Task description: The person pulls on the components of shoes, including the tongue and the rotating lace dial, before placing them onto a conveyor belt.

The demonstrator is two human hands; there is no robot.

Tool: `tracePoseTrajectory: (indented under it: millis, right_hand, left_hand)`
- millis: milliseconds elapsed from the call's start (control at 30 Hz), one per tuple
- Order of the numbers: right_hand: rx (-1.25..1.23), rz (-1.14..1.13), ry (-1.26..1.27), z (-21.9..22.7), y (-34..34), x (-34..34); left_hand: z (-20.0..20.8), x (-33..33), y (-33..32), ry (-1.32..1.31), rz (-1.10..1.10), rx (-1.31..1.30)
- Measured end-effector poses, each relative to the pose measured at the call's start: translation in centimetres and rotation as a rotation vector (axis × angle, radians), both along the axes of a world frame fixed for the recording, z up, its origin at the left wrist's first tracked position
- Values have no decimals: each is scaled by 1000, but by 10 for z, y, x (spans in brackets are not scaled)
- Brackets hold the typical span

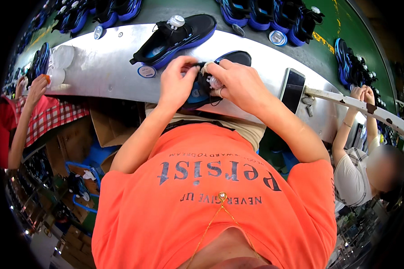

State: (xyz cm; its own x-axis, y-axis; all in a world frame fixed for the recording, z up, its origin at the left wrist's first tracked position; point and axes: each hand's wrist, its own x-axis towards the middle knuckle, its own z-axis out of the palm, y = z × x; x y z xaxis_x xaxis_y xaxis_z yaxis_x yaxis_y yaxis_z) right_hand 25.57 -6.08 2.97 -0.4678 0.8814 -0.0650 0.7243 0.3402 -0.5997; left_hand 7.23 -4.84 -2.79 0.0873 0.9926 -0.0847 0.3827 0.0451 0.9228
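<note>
A black shoe [235, 57] with a blue lining lies on the metal bench in front of me, its toe pointing to the far right. My left hand [177, 84] is closed at the shoe's left side, thumb and forefinger pinching at its upper; the exact spot is hidden. My right hand [242, 85] grips the upper from the other side, with tan covers on fingertips. Just under the right fingers is a clear round dial [214, 82] with a thin dark cord loop. Beyond my left hand rests a second black shoe [168, 45] with a blue sole and a white dial.
A phone [293, 89] lies on the bench [116, 58] to the right, beside a white chipped metal bar [359, 107]. Several shoes [267, 18] stand on the green surface beyond. A round tag [146, 71] hangs by the second shoe. Co-workers' hands [37, 87] are at both sides.
</note>
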Motion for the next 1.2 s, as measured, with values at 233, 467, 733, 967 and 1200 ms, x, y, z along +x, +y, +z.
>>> tracePoseTrajectory:
  millis: [233, 467, 733, 967, 1200]
  right_hand:
    - [-132, -81, 320, -7, -3, 11]
    - [64, -259, 152, -14, -18, 6]
    - [-161, -372, 245, -12, -14, 1]
    - [-175, -314, 422, -14, -16, 4]
    - [-144, -83, 260, 19, 62, 35]
  left_hand:
    - [62, -11, 2, 225, -482, -418]
    - [57, -10, -4, 174, -448, -467]
    - [49, -10, -5, 99, -417, -532]
    - [53, -7, -10, 71, -414, -523]
    - [71, -41, 31, 340, -155, 206]
